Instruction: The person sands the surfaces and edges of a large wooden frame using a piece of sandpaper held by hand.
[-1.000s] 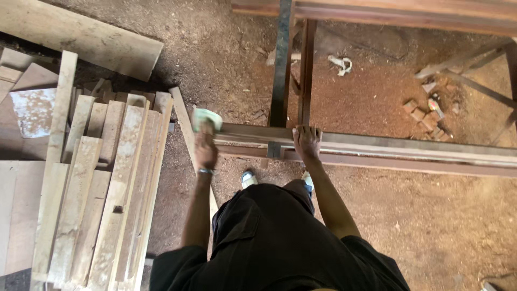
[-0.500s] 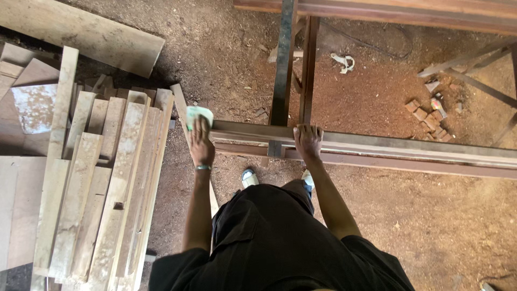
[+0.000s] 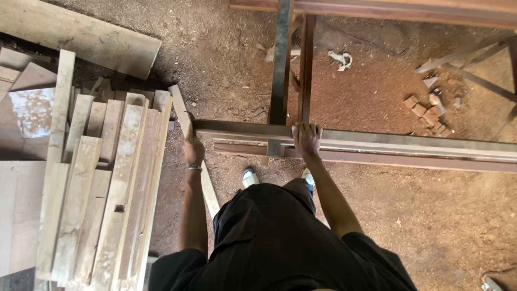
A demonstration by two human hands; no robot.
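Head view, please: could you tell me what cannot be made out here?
- Left hand: seen from the back, so its grip on the frame end is hidden.
- Long wooden frame: cut off by the right edge.
- Feet: mostly hidden by the person's body.
- Small blocks: too small to identify.

No packages, labels, signs, screens visible (only timber, dirt floor).

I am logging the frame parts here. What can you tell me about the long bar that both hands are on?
The long bar looks like dull grey-brown metal with a rusty lower edge. It lies level above the dirt floor, running from beside the plank stack to the right edge of view. Two upright-looking bars meet it near its left end. The left hand is at that end; the right hand rests on top.
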